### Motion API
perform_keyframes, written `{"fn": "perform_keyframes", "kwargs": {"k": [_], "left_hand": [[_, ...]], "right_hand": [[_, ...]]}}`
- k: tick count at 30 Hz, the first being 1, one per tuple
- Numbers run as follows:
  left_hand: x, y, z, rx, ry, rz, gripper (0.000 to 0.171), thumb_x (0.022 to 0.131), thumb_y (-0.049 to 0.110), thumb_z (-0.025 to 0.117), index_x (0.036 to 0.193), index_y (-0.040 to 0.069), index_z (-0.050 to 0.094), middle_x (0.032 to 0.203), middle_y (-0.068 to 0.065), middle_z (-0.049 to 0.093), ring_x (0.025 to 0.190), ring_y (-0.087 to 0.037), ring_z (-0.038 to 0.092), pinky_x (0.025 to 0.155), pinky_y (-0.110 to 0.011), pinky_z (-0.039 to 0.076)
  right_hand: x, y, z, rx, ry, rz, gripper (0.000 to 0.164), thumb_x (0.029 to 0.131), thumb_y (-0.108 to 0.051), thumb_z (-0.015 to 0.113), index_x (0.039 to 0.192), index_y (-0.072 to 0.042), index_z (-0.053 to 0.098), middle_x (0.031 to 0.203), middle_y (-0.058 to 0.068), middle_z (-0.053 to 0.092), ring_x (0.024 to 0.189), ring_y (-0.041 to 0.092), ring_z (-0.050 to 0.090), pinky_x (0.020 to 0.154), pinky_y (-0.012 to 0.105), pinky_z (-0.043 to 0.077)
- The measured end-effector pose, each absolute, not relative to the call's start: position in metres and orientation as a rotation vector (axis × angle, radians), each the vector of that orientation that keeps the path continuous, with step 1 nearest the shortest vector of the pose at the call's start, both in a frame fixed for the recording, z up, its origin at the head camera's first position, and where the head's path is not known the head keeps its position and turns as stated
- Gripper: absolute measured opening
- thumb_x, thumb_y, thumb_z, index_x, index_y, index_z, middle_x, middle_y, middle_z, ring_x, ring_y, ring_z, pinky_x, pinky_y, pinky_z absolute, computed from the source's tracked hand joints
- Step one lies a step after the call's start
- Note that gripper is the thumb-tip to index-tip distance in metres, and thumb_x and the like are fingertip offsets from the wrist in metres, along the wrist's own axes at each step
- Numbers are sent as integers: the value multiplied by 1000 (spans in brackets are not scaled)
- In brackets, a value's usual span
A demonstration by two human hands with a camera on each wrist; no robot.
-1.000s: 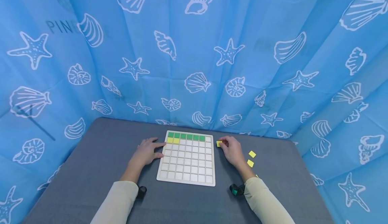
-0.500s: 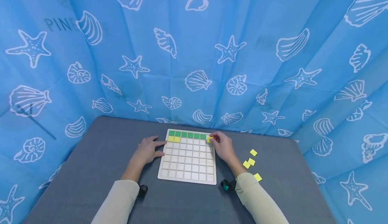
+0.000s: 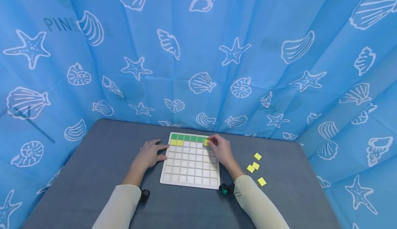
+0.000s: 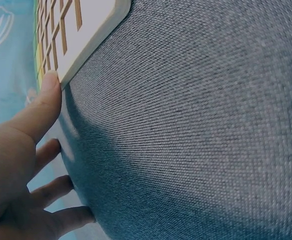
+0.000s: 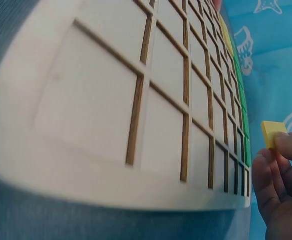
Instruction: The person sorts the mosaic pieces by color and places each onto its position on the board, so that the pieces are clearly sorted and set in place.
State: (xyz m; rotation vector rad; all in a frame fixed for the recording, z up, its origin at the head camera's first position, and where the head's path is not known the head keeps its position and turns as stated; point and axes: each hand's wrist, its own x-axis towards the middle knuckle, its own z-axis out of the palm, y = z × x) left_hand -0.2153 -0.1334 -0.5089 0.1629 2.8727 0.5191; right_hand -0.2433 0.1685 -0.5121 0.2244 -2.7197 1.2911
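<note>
A white board (image 3: 189, 185) with a raised grid lies on the grey table. Green tiles (image 3: 187, 138) fill most of its far row, and two yellow tiles (image 3: 176, 142) sit at the left of the second row. My right hand (image 3: 221, 148) pinches a yellow square tile (image 5: 272, 131) between thumb and fingers, over the board's far right part. My left hand (image 3: 150, 154) rests on the table at the board's left side, fingers spread. In the left wrist view its thumb (image 4: 49, 82) touches the board's edge.
Several loose yellow tiles (image 3: 250, 168) lie on the table (image 3: 288, 194) to the right of the board, near the right forearm. A blue curtain (image 3: 173, 50) printed with shells and starfish hangs around the table's back and sides.
My right hand has carried the yellow tile leftward, from the table beside the board to over its far right part. My left hand stays at the board's left edge.
</note>
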Motion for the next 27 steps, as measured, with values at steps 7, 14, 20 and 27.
{"fn": "perform_keyframes", "kwargs": {"k": [7, 14, 20, 27], "left_hand": [[-214, -133, -508, 165, 2874, 522, 58, 94, 37, 72, 148, 28, 56, 163, -18, 37, 150, -52, 30, 114, -73, 32], [-215, -133, -509, 163, 2870, 521, 58, 94, 38, 72, 148, 28, 56, 163, -19, 37, 150, -52, 29, 115, -73, 32], [-216, -134, -511, 170, 2870, 528, 58, 93, 38, 73, 148, 28, 56, 163, -19, 37, 150, -54, 29, 114, -74, 31], [-214, -133, -508, 167, 2878, 526, 58, 92, 37, 74, 147, 27, 57, 162, -19, 39, 149, -53, 31, 113, -74, 33]], "right_hand": [[-244, 157, -511, 167, -2758, 1325, 12, 99, -12, 67, 109, -11, 72, 102, 7, 72, 93, 18, 66, 79, 33, 56], [-247, 144, -510, 162, -2774, 1357, 11, 97, -12, 69, 108, -11, 73, 98, 5, 72, 89, 16, 65, 74, 29, 55], [-250, 130, -513, 178, -2800, 1357, 10, 97, -13, 69, 106, -10, 74, 95, 5, 73, 87, 15, 66, 74, 29, 54], [-255, 110, -516, 213, -2843, 1279, 8, 97, -14, 71, 103, -12, 75, 94, 2, 73, 86, 12, 65, 77, 30, 55]]}}
